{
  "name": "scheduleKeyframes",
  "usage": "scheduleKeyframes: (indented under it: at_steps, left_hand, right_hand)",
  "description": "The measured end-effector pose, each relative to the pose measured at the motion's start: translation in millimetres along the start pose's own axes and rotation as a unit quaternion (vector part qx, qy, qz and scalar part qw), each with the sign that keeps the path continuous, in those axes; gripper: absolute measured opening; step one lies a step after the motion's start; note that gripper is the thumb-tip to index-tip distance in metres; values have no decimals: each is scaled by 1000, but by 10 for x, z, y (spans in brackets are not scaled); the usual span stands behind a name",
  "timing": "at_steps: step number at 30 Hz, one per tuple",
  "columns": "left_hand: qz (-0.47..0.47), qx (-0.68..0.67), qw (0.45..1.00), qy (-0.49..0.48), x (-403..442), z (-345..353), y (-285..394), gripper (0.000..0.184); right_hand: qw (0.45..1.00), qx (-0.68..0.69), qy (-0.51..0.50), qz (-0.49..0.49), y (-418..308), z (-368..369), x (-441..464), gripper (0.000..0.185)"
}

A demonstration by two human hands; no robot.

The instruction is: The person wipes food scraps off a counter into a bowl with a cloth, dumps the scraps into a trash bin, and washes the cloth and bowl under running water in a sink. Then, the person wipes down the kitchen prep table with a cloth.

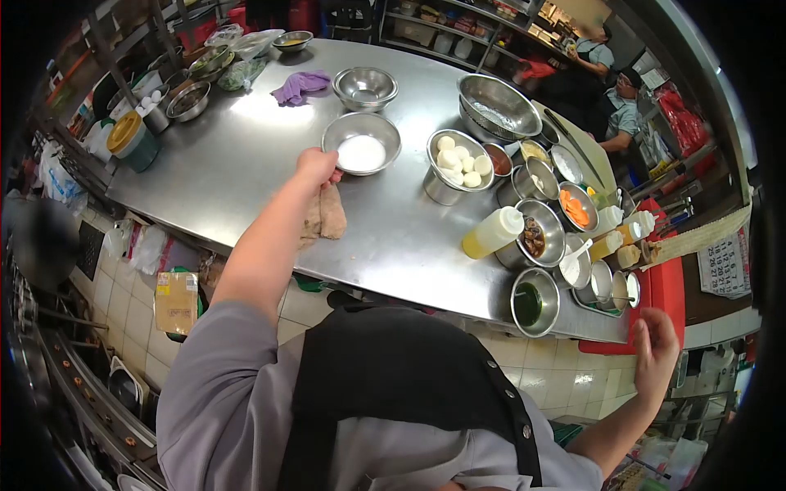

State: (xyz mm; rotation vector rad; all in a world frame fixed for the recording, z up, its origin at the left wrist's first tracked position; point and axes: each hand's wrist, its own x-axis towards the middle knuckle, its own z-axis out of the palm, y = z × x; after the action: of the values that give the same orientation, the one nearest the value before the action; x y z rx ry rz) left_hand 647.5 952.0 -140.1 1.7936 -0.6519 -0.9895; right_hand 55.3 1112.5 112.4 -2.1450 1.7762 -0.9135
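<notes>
My left hand [316, 168] is closed on the near left rim of a steel mixing bowl [391, 149] that stands on the table. White contents [361, 154] lie in the bottom of this bowl; I cannot tell if they are powder or liquid. Just below my left hand lies a folded brown cloth [331, 213]. Behind the bowl is another steel bowl [365, 87]. Off the table's right end, my right hand [657, 344] hangs in the air with loosely bent fingers apart, holding nothing. Nearest to it are small containers [626, 290] at the table's corner.
The steel table [409, 237] carries a pot of round white pieces [460, 164], a squeeze bottle [494, 231], a bowl of green liquid [535, 303], sliced carrots [575, 209] and a purple cloth [301, 87]. Two people [621, 114] stand beyond the far right side.
</notes>
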Motion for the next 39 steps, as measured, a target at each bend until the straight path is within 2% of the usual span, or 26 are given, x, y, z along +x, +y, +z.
scheduleKeyframes:
  at_steps: [3, 7, 9, 11, 12, 16, 17, 20, 22, 23, 26, 28, 29, 30, 31, 33, 35, 37, 38, 39]
  left_hand:
    - [-11, 43, 999, -23, 0, 17, 65, 22]
    - [8, 49, 998, -27, -15, 69, 82, 24]
    - [31, 68, 997, 12, 35, 57, 2, 29]
    - [40, 33, 996, 74, 85, 58, -125, 31]
    - [44, 37, 996, 68, 46, -33, -120, 29]
    - [57, 17, 991, 117, -213, -593, -99, 28]
    - [58, 24, 986, 155, -217, -788, -160, 27]
    - [39, 29, 967, 252, -321, -1417, -386, 24]
    - [7, 143, 957, 250, -175, -2010, -796, 26]
    - [18, 236, 935, 264, -95, -2318, -1045, 29]
    - [-77, 107, 934, 333, -461, -2727, -964, 38]
    - [-79, 63, 932, 349, -299, -2997, -1111, 38]
    - [-58, -18, 938, 343, -227, -3056, -1136, 34]
    - [-35, -134, 933, 332, -215, -3057, -1083, 26]
    - [17, -233, 894, 382, -171, -2926, -1056, 24]
    - [132, -117, 918, 354, -141, -2651, -1104, 35]
    - [221, -40, 925, 305, -222, -2028, -1161, 40]
    - [279, 97, 934, 202, -637, -1317, -1061, 43]
    - [255, 126, 949, 138, -1097, -1007, -779, 47]
    - [332, 230, 909, 105, -1120, -779, -824, 50]
  right_hand:
    - [995, 72, 0, 68, 74, 150, -246, 15]
    - [990, 96, -11, 98, 197, 373, -399, 18]
    - [990, 92, -40, 102, 278, 462, -412, 18]
    - [987, 119, -83, 76, 347, 555, -397, 18]
    - [984, 134, -94, 73, 347, 618, -388, 18]
    - [971, 171, -152, 71, 355, 907, -370, 18]
    - [965, 172, -181, 85, 398, 974, -356, 17]
    - [957, 178, -225, 42, 371, 1214, -349, 16]
    - [950, 177, -253, 46, 215, 1284, -349, 17]
    - [947, 177, -265, 50, 142, 1315, -346, 17]
    - [946, 162, -278, 51, 69, 1412, -344, 16]
    - [943, 153, -290, 62, -87, 1450, -388, 16]
    - [936, 168, -298, 78, -167, 1486, -411, 17]
    - [936, 159, -305, 79, -257, 1524, -421, 17]
    - [934, 150, -315, 79, -329, 1553, -460, 18]
    - [930, 139, -332, 75, -404, 1619, -548, 19]
    - [925, 141, -345, 73, -443, 1723, -614, 20]
    - [919, 148, -356, 80, -457, 1803, -701, 21]
    - [914, 147, -368, 84, -475, 1825, -722, 22]
    - [911, 150, -375, 85, -523, 1840, -736, 22]
